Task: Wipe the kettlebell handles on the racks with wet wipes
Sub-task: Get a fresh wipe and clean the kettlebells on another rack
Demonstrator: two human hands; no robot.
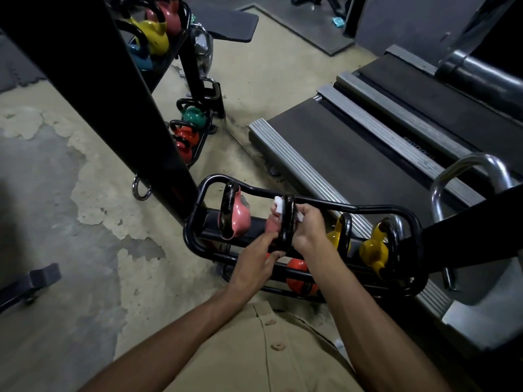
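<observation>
Kettlebell handle point(286, 233), black and thick, is in both my hands. It belongs to a pink bell in the top row of the low black rack point(368, 206) right in front of me, and the bell is second from the left end.

My right hand point(308, 226) is curled round the top part of the handle. A white wet wipe point(278, 204) is squashed between my fingers and the metal. A bit of it sticks out on the far side and a bit pokes out by my palm. My left hand point(254, 264) holds the bottom part of the same handle, with the fingers point(273, 254) bent round it.

Just to the left on the same row stands another pink kettlebell point(240, 216) with a black handle. To the right are two yellow kettlebells point(372, 250), side by side. An orange kettlebell point(297, 268) sits on the row below, under my arms.

Farther off, past a big black post point(99, 80), a second rack holds a green kettlebell point(194, 114) and a red kettlebell point(185, 135). Higher up there are yellow, pink and blue ones too.

A treadmill point(339, 154) with a dark belt lies on my right, close to the rack. The floor point(85, 250) is grey, with pale patches where the top has peeled. My tan shirt point(254, 357) with buttons shows at the bottom.
</observation>
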